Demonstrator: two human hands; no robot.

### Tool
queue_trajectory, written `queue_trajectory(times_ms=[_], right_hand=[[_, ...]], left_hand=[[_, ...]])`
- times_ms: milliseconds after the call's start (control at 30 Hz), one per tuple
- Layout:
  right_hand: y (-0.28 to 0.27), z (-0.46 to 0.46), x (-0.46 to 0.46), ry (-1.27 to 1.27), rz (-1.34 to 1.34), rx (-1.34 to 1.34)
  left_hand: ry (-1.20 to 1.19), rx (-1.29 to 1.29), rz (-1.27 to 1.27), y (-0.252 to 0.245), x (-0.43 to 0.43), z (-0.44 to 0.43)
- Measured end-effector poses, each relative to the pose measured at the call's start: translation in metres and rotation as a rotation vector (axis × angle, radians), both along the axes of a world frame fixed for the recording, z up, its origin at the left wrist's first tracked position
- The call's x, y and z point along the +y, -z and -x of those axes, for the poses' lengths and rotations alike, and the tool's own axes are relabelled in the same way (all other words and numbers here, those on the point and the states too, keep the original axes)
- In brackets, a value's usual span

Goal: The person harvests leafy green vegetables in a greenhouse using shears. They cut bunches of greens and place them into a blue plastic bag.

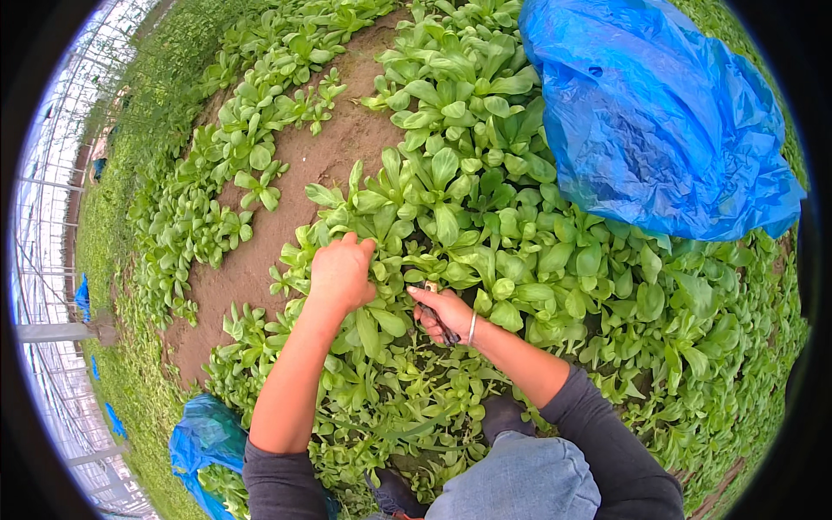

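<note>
My left hand (342,273) is among the leafy green plants (444,224) in the middle of the bed, its fingers curled down at the leaves. Whether it grips a plant is hidden. To its right, my right hand (446,314) is closed around a dark-handled hand tool (437,317), perhaps a small knife or pruner. The tool slants from the thumb down past the palm, and its working end is hard to make out near the leaves. A metal bangle circles my right wrist.
A large blue plastic bag (656,123) lies over plants at upper right. Another blue bag (208,432) with greens stands at lower left. Bare soil (312,156) runs between plant rows. My shoes are among low plants below. A greenhouse frame (52,331) rises at the left edge.
</note>
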State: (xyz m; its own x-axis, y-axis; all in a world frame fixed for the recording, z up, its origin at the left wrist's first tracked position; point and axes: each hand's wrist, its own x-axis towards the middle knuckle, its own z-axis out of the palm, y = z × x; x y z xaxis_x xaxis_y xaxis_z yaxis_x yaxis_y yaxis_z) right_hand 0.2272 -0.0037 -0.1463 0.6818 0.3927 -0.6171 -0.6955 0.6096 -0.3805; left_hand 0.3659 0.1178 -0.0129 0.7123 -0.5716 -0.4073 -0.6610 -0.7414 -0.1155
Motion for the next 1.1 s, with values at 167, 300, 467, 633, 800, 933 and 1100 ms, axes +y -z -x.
queue_trajectory(times_ms=[167, 300, 467, 633, 800, 933, 1100], right_hand=[[-0.008, -0.003, -0.005, -0.05, -0.164, 0.01], [-0.006, -0.042, -0.004, -0.179, -0.307, 0.0], [-0.007, -0.084, 0.006, -0.173, -0.27, -0.001], [-0.008, -0.094, 0.008, -0.158, -0.28, 0.002], [-0.013, -0.076, 0.007, -0.215, -0.312, 0.033], [-0.017, -0.086, 0.016, -0.195, -0.253, 0.026], [-0.012, -0.092, 0.019, -0.133, -0.19, -0.004]], left_hand=[[-0.402, 0.045, 0.519, -0.018, 0.059, -0.013], [-0.255, 0.097, 0.436, -0.024, 0.071, -0.052], [-0.123, 0.317, 0.256, -0.015, 0.047, -0.084], [-0.239, 0.356, 0.333, -0.012, 0.051, -0.073], [-0.227, 0.296, 0.526, -0.004, 0.072, -0.063], [-0.286, 0.344, 0.543, 0.005, 0.072, -0.064], [-0.342, 0.316, 0.596, 0.007, 0.072, -0.059]])
